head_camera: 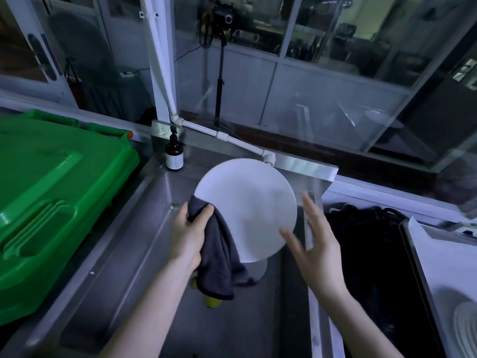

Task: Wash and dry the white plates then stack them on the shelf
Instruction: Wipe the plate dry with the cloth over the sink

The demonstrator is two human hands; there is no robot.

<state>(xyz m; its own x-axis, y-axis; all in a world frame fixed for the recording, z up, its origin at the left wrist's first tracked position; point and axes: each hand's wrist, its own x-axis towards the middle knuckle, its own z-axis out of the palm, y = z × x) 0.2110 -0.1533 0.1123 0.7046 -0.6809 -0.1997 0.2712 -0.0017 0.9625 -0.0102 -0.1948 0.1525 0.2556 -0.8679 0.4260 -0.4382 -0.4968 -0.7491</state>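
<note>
A: Head view, where's the plate (247,210)?
B: Over the sink (144,241), tilted up, face toward me. My left hand (187,236) pinches its left rim through the cloth (219,262).
A: Right hand (317,251)?
B: Fingers spread, holding nothing, just beside the lower right rim. It's blurred, so I can't tell if it's touching.
A: Look?
B: White, round, no marks I can see.

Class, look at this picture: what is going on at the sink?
A person at a steel sink appears to be drying a white plate. The left hand grips a dark grey cloth against the plate's left edge, holding the plate tilted above the basin. The open right hand is at the plate's right edge; blur hides whether it touches. A brown pump bottle stands at the sink's back corner.
</note>
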